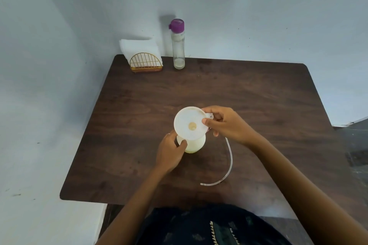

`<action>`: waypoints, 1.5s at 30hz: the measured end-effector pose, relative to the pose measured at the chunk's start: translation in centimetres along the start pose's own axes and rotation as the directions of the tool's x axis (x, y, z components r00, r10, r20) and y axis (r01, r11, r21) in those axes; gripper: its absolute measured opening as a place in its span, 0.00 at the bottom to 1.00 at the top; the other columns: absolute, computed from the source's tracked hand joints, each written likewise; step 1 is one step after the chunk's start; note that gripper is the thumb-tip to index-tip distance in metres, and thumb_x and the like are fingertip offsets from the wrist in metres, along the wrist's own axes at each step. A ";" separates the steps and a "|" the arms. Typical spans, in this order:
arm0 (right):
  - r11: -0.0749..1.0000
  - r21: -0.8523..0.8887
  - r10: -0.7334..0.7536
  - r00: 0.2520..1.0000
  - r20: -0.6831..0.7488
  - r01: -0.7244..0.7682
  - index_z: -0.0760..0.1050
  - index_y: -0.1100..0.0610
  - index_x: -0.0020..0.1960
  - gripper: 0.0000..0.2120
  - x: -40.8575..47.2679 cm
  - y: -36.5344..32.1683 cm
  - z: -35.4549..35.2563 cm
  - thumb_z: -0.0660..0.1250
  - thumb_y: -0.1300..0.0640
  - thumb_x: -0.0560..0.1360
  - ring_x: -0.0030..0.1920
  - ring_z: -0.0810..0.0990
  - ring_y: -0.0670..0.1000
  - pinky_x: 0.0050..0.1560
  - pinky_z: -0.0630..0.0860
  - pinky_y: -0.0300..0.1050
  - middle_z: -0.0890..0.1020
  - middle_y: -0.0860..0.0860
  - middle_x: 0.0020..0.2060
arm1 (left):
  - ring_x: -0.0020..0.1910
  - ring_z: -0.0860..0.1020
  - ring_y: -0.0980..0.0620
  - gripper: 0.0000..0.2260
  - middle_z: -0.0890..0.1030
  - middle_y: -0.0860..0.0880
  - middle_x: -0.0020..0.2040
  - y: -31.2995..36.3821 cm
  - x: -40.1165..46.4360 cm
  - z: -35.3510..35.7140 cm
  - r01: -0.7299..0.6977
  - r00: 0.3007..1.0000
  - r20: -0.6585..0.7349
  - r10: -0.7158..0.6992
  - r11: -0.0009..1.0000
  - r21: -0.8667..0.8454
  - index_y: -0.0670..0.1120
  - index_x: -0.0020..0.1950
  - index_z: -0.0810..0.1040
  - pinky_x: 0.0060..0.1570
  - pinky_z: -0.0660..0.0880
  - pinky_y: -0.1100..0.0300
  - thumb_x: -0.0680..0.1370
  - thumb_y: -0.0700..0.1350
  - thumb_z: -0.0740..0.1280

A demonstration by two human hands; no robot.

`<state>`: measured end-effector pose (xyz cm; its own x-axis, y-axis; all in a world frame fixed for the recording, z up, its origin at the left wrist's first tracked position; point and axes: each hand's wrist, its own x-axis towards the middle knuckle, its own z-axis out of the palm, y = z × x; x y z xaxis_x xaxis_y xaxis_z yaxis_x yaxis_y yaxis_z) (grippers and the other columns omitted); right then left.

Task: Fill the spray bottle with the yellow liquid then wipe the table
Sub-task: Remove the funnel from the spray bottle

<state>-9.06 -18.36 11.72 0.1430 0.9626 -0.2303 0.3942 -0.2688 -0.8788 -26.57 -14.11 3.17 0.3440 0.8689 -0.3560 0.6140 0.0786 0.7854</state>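
Near the counter's [258,95] middle: spray bottle [194,145], upright, pale yellow liquid showing inside, white funnel [190,123] seated in its neck. Left hand [170,152]: fingers curled round the bottle's side. Right hand [224,123]: fingers pinching the funnel's rim tab, directly right of the neck. Funnel axis vertical; lift-off likely falls to the right hand. Dip tube [225,167] lies apart, right.

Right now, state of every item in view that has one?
spray bottle: upright on table, yellowish liquid inside, head off.
funnel: seated in the bottle mouth.
left hand: grips the bottle body.
right hand: pinches the funnel rim and tab.
dip tube: lying loose on table.
purple-capped bottle: upright, capped, nearly empty.
napkin holder: holds white napkins.
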 end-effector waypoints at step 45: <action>0.937 0.304 0.194 0.980 -0.052 -0.170 0.81 0.59 0.51 0.08 -0.8 -1.9 -1.9 0.70 0.60 0.72 0.36 0.85 0.51 0.35 0.82 0.40 0.86 0.54 0.40 | 0.66 0.72 0.49 0.19 0.74 0.50 0.67 -0.9 0.6 0.2 -0.054 0.999 -0.006 0.053 0.998 -0.025 0.47 0.69 0.72 0.63 0.73 0.51 0.77 0.43 0.65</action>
<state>-8.22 -18.66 14.39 0.2635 0.8888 -0.3749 0.0687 -0.4050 -0.9117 -26.76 -13.78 2.16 0.3723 0.8746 -0.3106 0.5767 0.0443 0.8158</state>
